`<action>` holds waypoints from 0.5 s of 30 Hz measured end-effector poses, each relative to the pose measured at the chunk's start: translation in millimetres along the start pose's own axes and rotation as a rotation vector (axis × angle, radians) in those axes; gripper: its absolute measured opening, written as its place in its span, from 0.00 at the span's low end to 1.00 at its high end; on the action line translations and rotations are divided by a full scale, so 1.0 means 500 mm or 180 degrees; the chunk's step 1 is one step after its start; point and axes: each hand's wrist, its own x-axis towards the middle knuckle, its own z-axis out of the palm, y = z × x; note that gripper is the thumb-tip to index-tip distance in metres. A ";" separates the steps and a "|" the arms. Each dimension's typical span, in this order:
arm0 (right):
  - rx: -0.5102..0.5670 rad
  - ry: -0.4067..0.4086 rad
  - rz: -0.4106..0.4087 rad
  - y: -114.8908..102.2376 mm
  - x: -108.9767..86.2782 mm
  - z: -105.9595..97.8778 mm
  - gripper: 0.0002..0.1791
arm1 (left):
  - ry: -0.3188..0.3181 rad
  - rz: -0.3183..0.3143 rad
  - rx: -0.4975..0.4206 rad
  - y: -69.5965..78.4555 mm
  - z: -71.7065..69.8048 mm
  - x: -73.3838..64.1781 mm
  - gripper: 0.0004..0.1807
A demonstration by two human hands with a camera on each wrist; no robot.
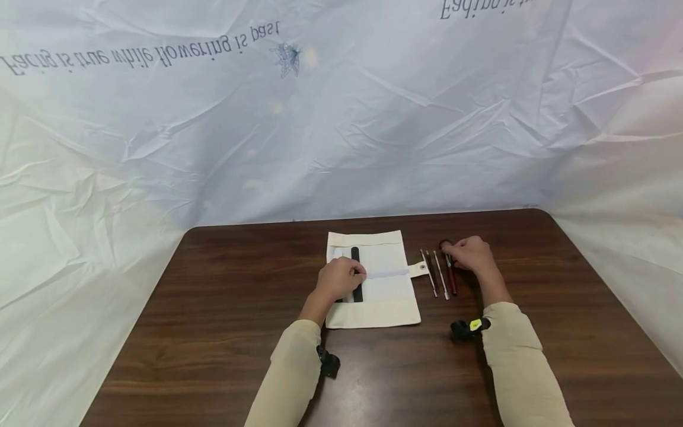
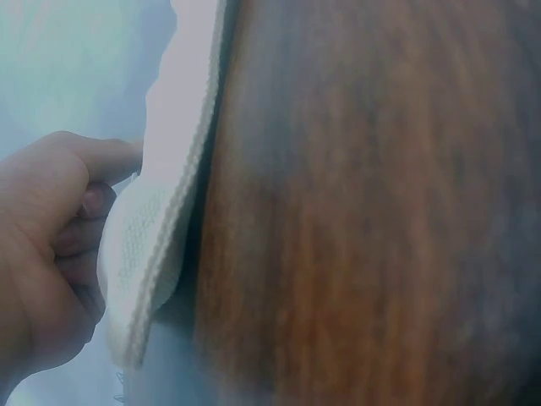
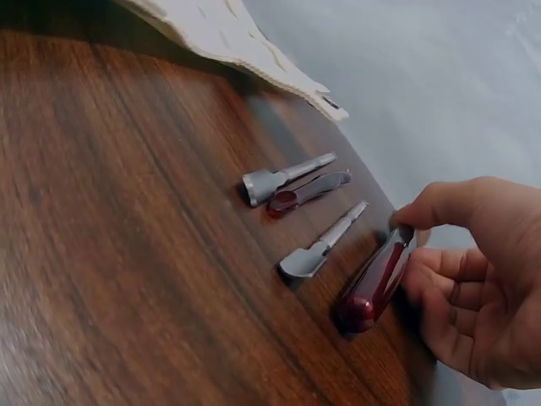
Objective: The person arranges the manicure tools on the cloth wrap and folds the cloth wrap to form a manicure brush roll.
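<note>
A cream fabric case point(image 1: 381, 314) lies unfolded on the table, a black flat strip like a nail file point(image 1: 357, 293) lengthwise on its left part. My left hand point(image 1: 336, 279) is over that part with fingertips right at the strip; I cannot tell whether they pinch it. In the left wrist view the case's edge point(image 2: 161, 228) hides those fingertips. My right hand point(image 1: 472, 255) pinches the far end of a slim tool with a glossy red handle point(image 3: 376, 283). Its near end points toward me, and a small dark ring point(image 1: 444, 244) shows at the fingertips.
Between case and right hand lie several slim metal tools, among them a flat-tipped silver one point(image 3: 308, 258) and a red-ended one point(image 3: 283, 203). The case's snap tab point(image 1: 418, 269) points at them. Behind the brown wooden table point(image 1: 240, 284) hangs a white printed sheet point(image 1: 341, 148).
</note>
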 end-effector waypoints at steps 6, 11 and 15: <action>0.0488 0.0107 -0.0102 0.007 0.003 0.002 0.33 | 0.0001 -0.0001 -0.0029 -0.003 0.003 0.003 0.07; 0.0892 0.0341 -0.0226 -0.009 0.010 0.005 0.31 | -0.0016 -0.0030 -0.0050 -0.004 0.004 0.004 0.07; 0.1383 0.0563 -0.0343 -0.044 0.015 0.011 0.24 | 0.0001 -0.0036 -0.0049 -0.006 0.003 0.005 0.07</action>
